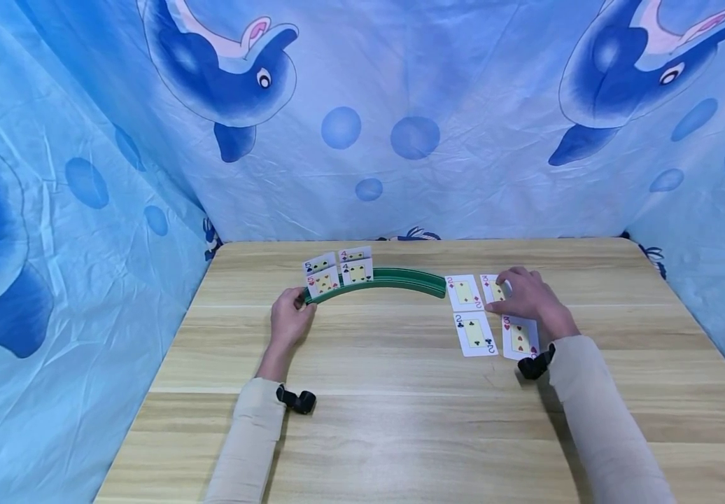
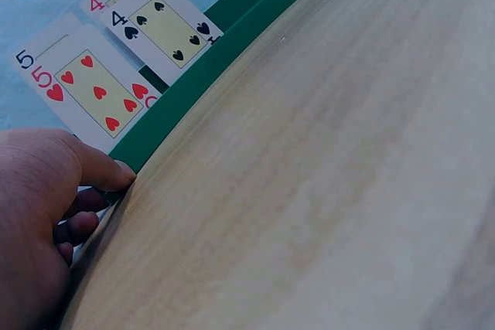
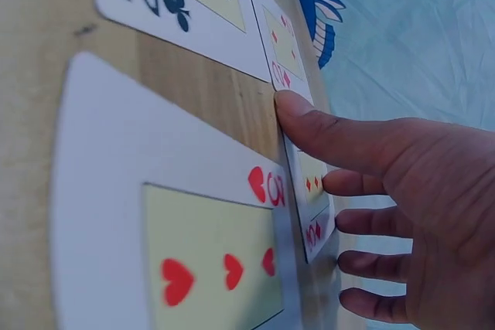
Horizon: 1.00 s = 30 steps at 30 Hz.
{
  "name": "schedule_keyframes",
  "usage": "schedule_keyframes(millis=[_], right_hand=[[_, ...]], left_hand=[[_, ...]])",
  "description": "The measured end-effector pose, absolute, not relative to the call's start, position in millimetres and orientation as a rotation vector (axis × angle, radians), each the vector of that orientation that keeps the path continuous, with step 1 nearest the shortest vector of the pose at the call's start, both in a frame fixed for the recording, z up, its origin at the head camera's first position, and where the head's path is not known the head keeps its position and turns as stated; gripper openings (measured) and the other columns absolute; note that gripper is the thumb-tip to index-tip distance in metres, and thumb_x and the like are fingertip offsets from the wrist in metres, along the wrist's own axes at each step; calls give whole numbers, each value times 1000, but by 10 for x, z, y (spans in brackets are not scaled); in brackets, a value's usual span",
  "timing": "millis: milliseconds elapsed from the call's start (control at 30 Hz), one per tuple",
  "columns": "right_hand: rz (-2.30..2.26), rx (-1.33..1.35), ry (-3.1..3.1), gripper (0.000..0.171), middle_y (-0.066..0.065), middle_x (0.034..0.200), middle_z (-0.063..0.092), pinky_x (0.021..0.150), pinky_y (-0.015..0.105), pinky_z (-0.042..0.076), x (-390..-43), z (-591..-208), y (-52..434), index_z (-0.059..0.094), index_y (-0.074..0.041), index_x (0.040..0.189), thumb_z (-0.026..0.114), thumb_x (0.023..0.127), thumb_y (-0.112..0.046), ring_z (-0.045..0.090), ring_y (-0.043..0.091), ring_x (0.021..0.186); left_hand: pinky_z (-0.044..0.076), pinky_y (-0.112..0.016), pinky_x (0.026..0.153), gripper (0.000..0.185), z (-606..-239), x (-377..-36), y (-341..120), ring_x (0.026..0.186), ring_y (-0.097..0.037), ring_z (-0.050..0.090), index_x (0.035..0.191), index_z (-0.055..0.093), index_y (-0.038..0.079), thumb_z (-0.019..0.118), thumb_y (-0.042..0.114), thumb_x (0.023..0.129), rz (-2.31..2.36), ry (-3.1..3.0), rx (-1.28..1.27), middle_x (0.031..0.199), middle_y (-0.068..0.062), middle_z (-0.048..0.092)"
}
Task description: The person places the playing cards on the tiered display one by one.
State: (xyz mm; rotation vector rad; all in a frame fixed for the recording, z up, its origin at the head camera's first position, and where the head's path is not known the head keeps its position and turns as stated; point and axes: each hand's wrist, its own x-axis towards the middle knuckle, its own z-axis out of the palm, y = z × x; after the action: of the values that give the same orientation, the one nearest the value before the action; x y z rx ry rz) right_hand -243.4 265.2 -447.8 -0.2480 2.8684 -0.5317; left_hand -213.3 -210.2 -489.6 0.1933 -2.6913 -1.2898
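Left hand point(image 1: 290, 320) pinches a green holder point(image 1: 406, 280); right hand point(image 1: 528, 295), fingers loosely spread, touches the three of diamonds point(image 1: 492, 288).

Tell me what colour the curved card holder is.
The curved card holder is green, showing best in the head view.

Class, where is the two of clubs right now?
In the head view, the two of clubs lies flat on the table, right of centre, just below the two of diamonds and left of the three of hearts.
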Motion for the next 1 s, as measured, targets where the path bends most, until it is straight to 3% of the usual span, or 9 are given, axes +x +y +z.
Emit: schedule_keyframes(millis=[233,433,567,800,1000], right_hand=[[-520,-193,2858,68,33,145,37,100,67,39,-2520,-4471,2636,55,-1,127,82,79,-42,35,53,129],[-534,-138,2918,99,37,145,32,96,66,42,-2499,-4527,2648,37,-2,148,86,73,-45,37,54,127],[-517,-156,3016,110,37,143,31,90,63,46,-2459,-4555,2635,31,-1,153,88,71,-47,39,53,123],[-451,-219,3130,103,34,136,36,78,54,46,-2400,-4587,2620,39,1,147,89,69,-45,39,46,113],[-467,-238,3234,92,30,136,39,79,54,47,-2386,-4599,2629,48,-4,138,92,67,-41,42,44,112]], left_hand=[[49,-41,87,42,-4899,-2130,-2092,99,-30,57,128,61,-3,69,8,88,-1285,-2686,187,114,-20,63],[50,-41,88,43,-4912,-2129,-2098,99,-30,57,129,61,-3,69,8,88,-1296,-2691,187,114,-19,63],[50,-41,87,43,-4905,-2129,-2107,98,-30,57,129,61,-3,69,8,88,-1276,-2685,179,113,-20,63],[51,-42,90,43,-4906,-2119,-2108,100,-31,57,129,61,-3,69,7,87,-1296,-2692,195,115,-20,63],[49,-42,87,42,-4902,-2119,-2099,99,-31,57,128,61,-4,68,7,87,-1282,-2679,177,114,-21,63]])
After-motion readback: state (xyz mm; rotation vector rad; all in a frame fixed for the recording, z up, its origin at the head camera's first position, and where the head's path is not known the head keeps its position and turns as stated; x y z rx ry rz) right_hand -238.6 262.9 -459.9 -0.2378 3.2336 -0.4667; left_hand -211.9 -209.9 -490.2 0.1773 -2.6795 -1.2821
